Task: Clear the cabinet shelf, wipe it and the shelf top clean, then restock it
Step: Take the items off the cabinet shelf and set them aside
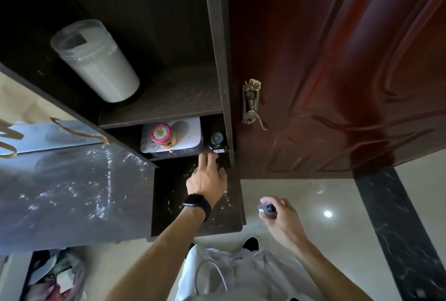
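Observation:
A dark wooden cabinet [217, 35] stands open in front of me. On its upper shelf [169, 98] is a tall clear jar of white powder [96, 59]. The lower shelf holds a white container [190, 129] with a jar with a red daisy lid [161, 133] on it, and a small dark bottle [216, 140] at the right. My left hand [208, 175], wearing a black watch, reaches with spread fingers to the edge of the lower shelf just below that dark bottle. My right hand [277, 213] is held apart over the floor, closed around a small dark object [266, 209].
A dusty, white-speckled shelf top [72, 192] spreads to the left, with a paper bag [29, 112] behind it. A reddish door [337, 71] with a brass handle [252, 105] stands right of the cabinet. A bag of clutter [55, 276] lies on the glossy floor [313, 192].

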Motion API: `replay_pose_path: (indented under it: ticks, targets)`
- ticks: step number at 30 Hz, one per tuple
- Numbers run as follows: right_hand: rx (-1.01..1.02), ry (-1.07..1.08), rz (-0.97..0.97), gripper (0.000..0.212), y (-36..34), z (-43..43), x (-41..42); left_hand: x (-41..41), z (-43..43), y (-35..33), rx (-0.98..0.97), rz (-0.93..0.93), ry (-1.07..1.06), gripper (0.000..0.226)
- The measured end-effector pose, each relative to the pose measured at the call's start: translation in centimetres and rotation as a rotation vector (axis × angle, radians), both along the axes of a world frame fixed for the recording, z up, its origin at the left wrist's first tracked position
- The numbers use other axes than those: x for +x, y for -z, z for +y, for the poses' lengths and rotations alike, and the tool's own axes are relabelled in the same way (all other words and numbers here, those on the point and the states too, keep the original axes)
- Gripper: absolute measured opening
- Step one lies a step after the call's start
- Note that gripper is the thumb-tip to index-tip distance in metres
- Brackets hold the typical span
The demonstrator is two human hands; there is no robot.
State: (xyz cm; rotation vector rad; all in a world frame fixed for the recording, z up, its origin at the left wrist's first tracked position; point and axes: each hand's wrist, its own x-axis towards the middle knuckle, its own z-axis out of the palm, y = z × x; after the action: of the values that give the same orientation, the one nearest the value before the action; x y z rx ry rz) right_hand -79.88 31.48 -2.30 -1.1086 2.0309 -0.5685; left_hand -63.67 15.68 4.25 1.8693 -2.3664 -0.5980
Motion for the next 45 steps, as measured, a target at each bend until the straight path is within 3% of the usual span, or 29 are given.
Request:
replay_pose_path:
  ticks: [4,10,16,20,23,27,32,38,45]
  targets:
    - [0.004,-0.049,0.011,0.029,0.1,-0.4,0.4,0.2,-0.4,1.2,0.049,-0.133,0.182,0.075]
    - [-0.006,-0.061,0.023,0.028,-0.6,-0.5,0.1,-1.3,-2.7,1.3,0.075,-0.268,0.184,0.086]
    - [-0.038,0.004,0.045,0.029,-1.2,1.2,-0.4,-3.6,-8.6,2.6,0.201,-0.079,0.099,0.081]
    - [-0.044,0.051,0.067,0.030,-1.5,2.4,-0.4,-3.7,-11.2,5.0,0.226,-0.011,0.089,0.094]
    - [-0.039,0.048,0.083,0.030,-1.6,2.5,0.1,-3.6,-10.7,3.8,0.214,0.010,0.141,0.087]
    - [-0.061,0.029,0.111,0.032,-2.1,0.5,1.8,-1.3,-7.7,0.3,0.263,0.223,0.171,0.085]
    - [-0.072,-0.107,0.159,0.037,-3.0,-5.4,5.0,6.3,-2.5,-1.2,0.030,0.263,0.213,0.072]
    - [-0.128,-0.181,0.369,0.038,-5.0,-15.0,9.3,14.7,-3.4,-5.5,-0.544,-0.005,0.145,0.073]
    - [0.012,-0.150,0.617,0.028,-5.0,-21.1,11.1,18.9,-8.6,-8.7,-0.660,-0.173,0.191,0.076]
